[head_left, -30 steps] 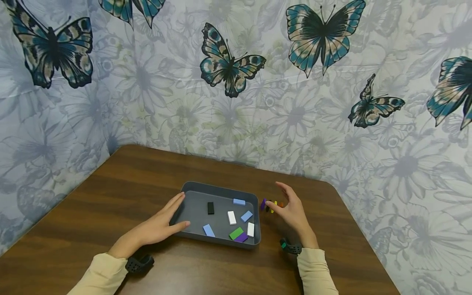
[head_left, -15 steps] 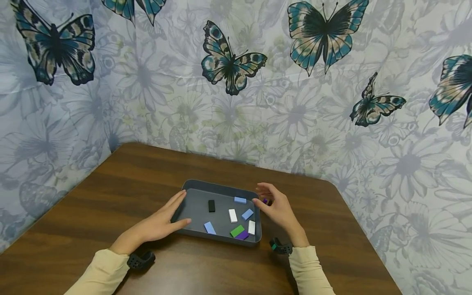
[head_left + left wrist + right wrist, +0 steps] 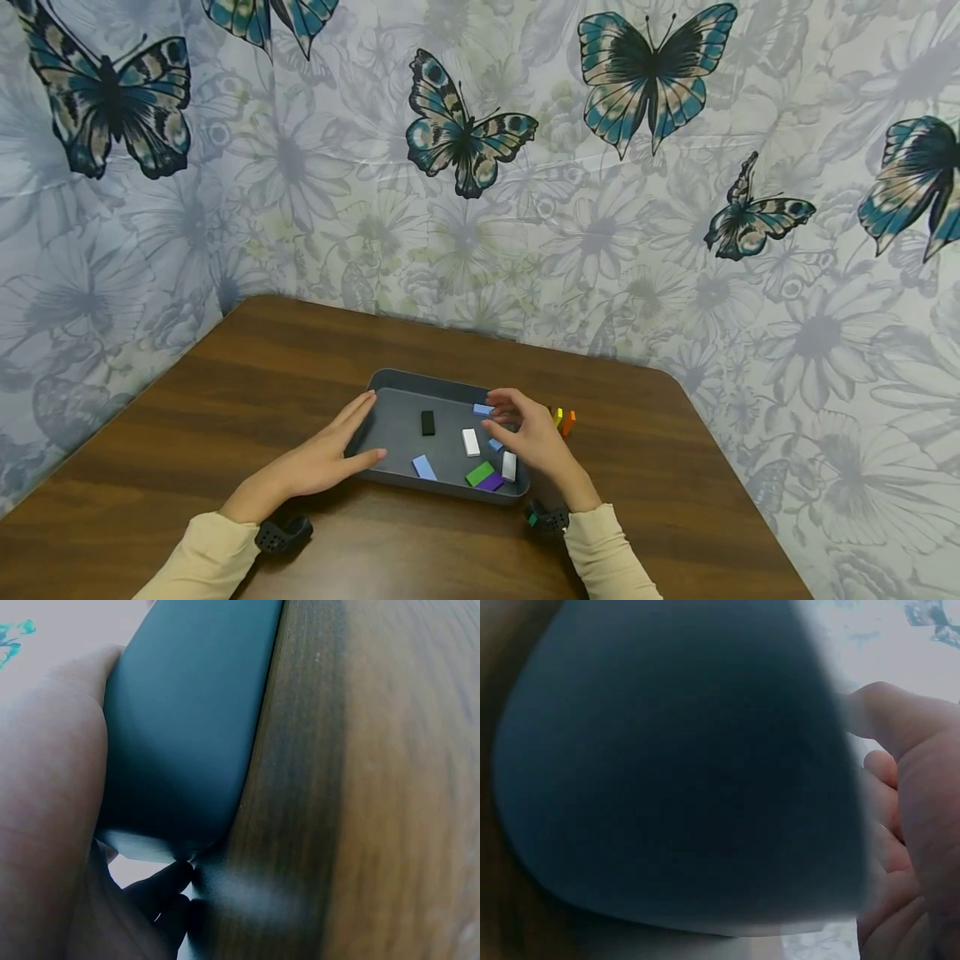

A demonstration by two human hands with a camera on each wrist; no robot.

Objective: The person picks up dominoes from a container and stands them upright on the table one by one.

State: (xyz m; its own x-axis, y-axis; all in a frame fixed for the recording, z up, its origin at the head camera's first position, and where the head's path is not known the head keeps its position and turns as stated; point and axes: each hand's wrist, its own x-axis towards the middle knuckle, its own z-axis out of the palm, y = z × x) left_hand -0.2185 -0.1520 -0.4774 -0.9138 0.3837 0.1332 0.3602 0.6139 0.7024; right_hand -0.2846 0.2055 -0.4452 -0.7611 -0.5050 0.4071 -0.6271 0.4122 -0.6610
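My left hand (image 3: 315, 462) rests on the left end of a dark grey tray (image 3: 435, 382), fingers straight along its side and thumb over the near rim. The left wrist view shows that hand close against the tray wall (image 3: 187, 712). Over the tray's right side hovers my right hand (image 3: 536, 433), thumb and fingers apart with nothing seen between them. Its fingertips are close to a light blue block (image 3: 482, 409); another light blue block (image 3: 495, 445) lies partly hidden under the thumb. The right wrist view shows the hand's thumb (image 3: 904, 716) above the blurred tray wall.
Elsewhere in the tray lie a black block (image 3: 427, 423), a white block (image 3: 471, 442), a second white block (image 3: 509, 467), a green block (image 3: 479, 475), a purple block (image 3: 491, 482) and a light blue block (image 3: 423, 467). Right of it stand yellow (image 3: 558, 417) and orange (image 3: 568, 422) blocks.
My right hand has moved left, from beside the row of standing blocks to over the tray, uncovering the yellow and orange ones. The left hand has stayed on the tray.
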